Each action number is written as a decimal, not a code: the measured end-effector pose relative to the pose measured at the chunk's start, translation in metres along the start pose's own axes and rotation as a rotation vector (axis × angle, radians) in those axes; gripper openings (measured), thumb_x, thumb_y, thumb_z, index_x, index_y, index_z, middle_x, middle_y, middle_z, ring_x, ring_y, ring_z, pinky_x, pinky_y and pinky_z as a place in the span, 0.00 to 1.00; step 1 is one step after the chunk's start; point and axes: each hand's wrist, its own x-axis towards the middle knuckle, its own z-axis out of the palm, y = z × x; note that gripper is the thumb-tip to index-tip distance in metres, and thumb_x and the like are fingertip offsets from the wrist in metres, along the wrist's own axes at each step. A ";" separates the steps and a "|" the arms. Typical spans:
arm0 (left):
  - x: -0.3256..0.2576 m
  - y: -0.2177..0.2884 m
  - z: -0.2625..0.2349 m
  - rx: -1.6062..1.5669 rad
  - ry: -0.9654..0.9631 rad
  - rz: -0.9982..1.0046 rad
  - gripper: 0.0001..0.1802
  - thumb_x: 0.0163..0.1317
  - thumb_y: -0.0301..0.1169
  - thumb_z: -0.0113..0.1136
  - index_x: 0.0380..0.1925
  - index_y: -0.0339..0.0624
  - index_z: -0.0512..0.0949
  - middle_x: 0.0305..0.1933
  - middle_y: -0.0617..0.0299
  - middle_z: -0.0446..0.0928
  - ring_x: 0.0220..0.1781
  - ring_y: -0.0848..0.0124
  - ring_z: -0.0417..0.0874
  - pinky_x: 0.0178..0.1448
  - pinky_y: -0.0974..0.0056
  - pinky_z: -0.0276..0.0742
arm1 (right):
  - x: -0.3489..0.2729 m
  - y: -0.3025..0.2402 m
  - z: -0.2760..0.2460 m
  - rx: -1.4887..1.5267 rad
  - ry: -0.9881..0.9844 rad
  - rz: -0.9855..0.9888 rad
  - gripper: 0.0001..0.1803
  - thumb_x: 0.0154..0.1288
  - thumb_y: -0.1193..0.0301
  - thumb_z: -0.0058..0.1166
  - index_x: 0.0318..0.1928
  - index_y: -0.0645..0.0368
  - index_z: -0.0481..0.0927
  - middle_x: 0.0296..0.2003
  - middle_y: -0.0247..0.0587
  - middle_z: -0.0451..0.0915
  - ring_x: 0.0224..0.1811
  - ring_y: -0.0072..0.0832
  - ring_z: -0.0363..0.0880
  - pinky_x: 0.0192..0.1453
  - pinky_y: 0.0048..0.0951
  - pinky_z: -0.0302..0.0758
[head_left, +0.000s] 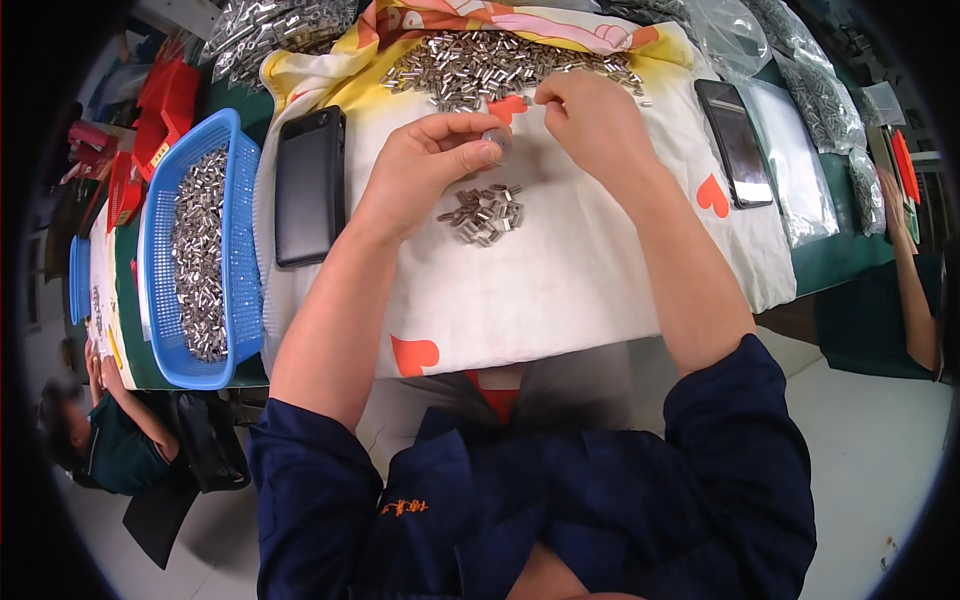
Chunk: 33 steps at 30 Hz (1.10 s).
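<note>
Between the thumb and fingers of my left hand (425, 165) is a small round grey piece (497, 143), too blurred to tell its kind. My right hand (598, 118) is closed in a pinch at the near edge of a wide heap of short metal tubes (475, 65); whatever its fingertips hold is hidden. Just below my left hand, a smaller pile of the same metal tubes (487, 216) lies on the white cloth (560, 290) with red hearts. The two hands are apart.
A blue plastic basket (243, 250) full of metal tubes stands left, beside a black case (310, 190). A phone (735, 140) lies right, near clear bags of parts (820, 100). Red bins (165, 105) stand far left. Other people sit at both sides.
</note>
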 end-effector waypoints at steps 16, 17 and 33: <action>-0.002 0.000 0.003 0.279 0.028 0.068 0.14 0.50 0.20 0.59 0.39 0.31 0.75 0.35 0.58 0.77 0.37 0.75 0.78 0.43 0.73 0.74 | -0.009 -0.033 -0.020 0.283 -0.216 -0.083 0.06 0.48 0.75 0.52 0.30 0.60 0.76 0.22 0.38 0.76 0.25 0.25 0.75 0.32 0.23 0.71; -0.002 0.000 0.003 0.278 0.030 0.068 0.14 0.50 0.20 0.59 0.39 0.31 0.75 0.35 0.58 0.77 0.37 0.75 0.78 0.43 0.73 0.74 | -0.009 -0.033 -0.020 0.283 -0.217 -0.084 0.06 0.48 0.75 0.52 0.30 0.60 0.76 0.22 0.38 0.76 0.25 0.25 0.75 0.32 0.23 0.71; 0.000 0.000 0.002 0.090 0.042 0.053 0.14 0.51 0.22 0.60 0.39 0.32 0.75 0.36 0.58 0.77 0.37 0.75 0.77 0.44 0.73 0.73 | -0.011 -0.035 -0.013 0.391 -0.111 -0.082 0.07 0.47 0.73 0.53 0.29 0.62 0.74 0.24 0.41 0.75 0.26 0.30 0.74 0.31 0.25 0.70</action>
